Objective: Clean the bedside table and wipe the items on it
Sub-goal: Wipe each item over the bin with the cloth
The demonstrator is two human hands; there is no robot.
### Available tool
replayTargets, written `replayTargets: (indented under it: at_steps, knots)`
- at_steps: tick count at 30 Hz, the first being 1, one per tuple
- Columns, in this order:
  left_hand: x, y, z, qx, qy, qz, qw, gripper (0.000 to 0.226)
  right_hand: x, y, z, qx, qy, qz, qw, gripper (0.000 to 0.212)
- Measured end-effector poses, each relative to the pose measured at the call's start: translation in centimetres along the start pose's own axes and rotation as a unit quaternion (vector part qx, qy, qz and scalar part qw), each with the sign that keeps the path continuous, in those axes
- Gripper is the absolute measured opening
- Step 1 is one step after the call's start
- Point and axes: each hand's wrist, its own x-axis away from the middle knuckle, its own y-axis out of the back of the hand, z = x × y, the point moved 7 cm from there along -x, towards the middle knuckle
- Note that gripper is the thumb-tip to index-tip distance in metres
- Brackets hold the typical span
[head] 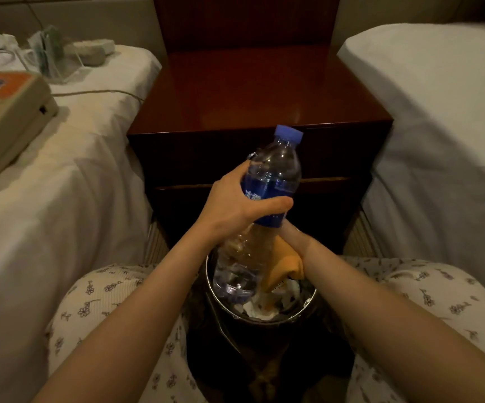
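Note:
My left hand grips a clear plastic water bottle with a blue cap and blue label, held tilted above a waste bin. My right hand sits behind the bottle's lower half and holds an orange cloth against it; the bottle hides most of its fingers. The dark red wooden bedside table stands just beyond the bottle, its glossy top bare.
A round metal-rimmed waste bin with crumpled paper stands between my knees. A white bed on the left carries a beige telephone, a clear acrylic stand and other small items. Another white bed lies to the right.

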Motion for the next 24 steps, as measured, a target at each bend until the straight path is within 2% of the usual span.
replayTargets:
  at_steps: [3,6,7,8,10,11,12,13,15,17,19,21,24]
  knots:
    - [-0.6,0.0,0.2,0.161,0.032,0.041,0.986,0.056,0.0,-0.2,0.9,-0.007,0.012,0.063,0.998,0.033]
    - [-1.0,0.4,-0.4,0.205,0.04,0.094,0.973,0.059,-0.5,-0.1,1.5,-0.047,-0.013,0.089,0.995,0.014]
    - [-1.0,0.4,-0.7,0.206,0.032,0.115,0.971,0.06,-0.7,-0.1,1.5,-0.057,-0.02,0.095,0.994,0.016]
    - [-1.0,0.4,-0.8,0.207,0.026,0.132,0.969,0.064,-1.0,0.1,1.7,-0.052,-0.008,0.094,0.994,0.02]
    - [-0.9,0.0,-0.7,0.214,0.026,0.155,0.964,0.069,-1.1,-0.1,2.2,-0.043,0.006,0.113,0.993,0.051]
    - [-0.9,-0.2,-0.6,0.219,0.027,0.164,0.962,0.061,-0.9,-0.3,2.6,-0.053,0.011,0.124,0.991,0.065]
    - [-0.8,-0.4,-0.6,0.224,0.025,0.175,0.958,0.054,-0.8,-0.5,2.9,-0.061,0.021,0.134,0.989,0.068]
    - [-0.8,-0.6,-0.7,0.228,0.025,0.185,0.956,0.049,-0.7,-0.6,2.9,-0.068,0.019,0.134,0.988,0.059]
    - [-0.7,-0.9,-0.8,0.229,0.018,0.194,0.954,0.045,-0.4,-0.4,2.9,-0.082,0.0,0.099,0.992,0.022]
    - [-0.8,-0.9,-0.6,0.221,0.014,0.18,0.958,0.044,-0.2,0.0,2.3,-0.068,-0.016,0.089,0.994,0.035]
    - [-0.8,-0.8,-0.2,0.209,0.02,0.147,0.967,0.046,0.0,-0.4,1.9,-0.042,-0.014,0.093,0.995,0.022]
    - [-0.8,-0.3,-0.1,0.203,0.025,0.111,0.973,0.049,0.1,-1.2,2.1,-0.027,-0.023,0.094,0.995,0.022]
    - [-1.1,1.0,0.0,0.205,0.03,0.046,0.977,0.059,-1.0,-0.3,2.8,0.009,-0.003,0.002,1.0,0.032]
